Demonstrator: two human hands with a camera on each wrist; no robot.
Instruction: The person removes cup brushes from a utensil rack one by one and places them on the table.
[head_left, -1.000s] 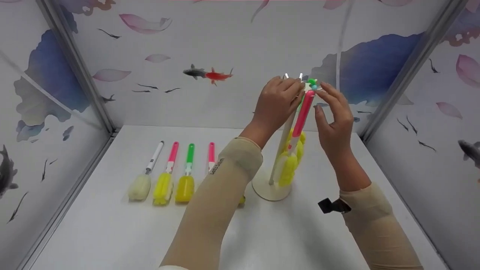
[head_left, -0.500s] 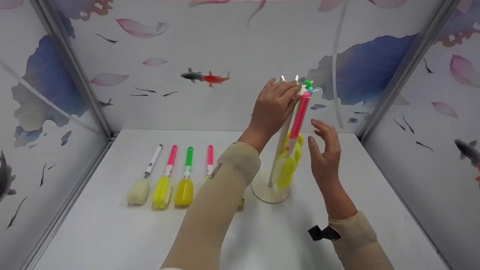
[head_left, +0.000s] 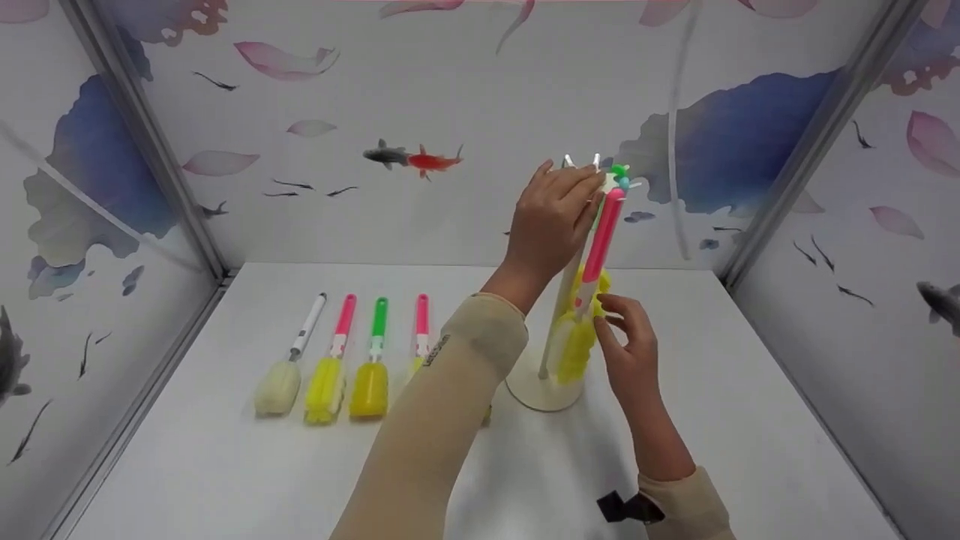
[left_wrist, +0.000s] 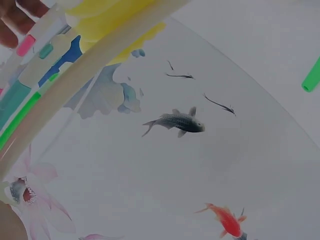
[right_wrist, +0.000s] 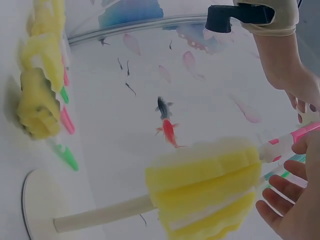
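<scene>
A cream stand with a round base (head_left: 544, 397) and an upright pole (left_wrist: 107, 60) bears several hanging sponge bottle brushes. My left hand (head_left: 551, 221) grips the top of the stand, its fingers curled over the hooks. The pink-handled bottle brush (head_left: 602, 236) hangs at the front right, yellow sponge (right_wrist: 205, 175) down. Behind it show a green handle (left_wrist: 22, 117) and a teal handle (left_wrist: 15, 100). My right hand (head_left: 632, 349) is beside the neck and sponge of the hanging brushes, fingers loosely bent and apart; whether they touch is unclear.
On the white table (head_left: 187, 465) lies a row of bottle brushes: a white-handled one (head_left: 289, 367), a pink one (head_left: 330, 375), a green one (head_left: 375, 367) and another pink one (head_left: 422, 319), partly hidden by my left sleeve. Printed panels (head_left: 300, 210) enclose the table.
My right hand has left the hooks at the top and moved down beside the sponges. My left hand stays on the stand's top, and the pink-handled bottle brush keeps hanging.
</scene>
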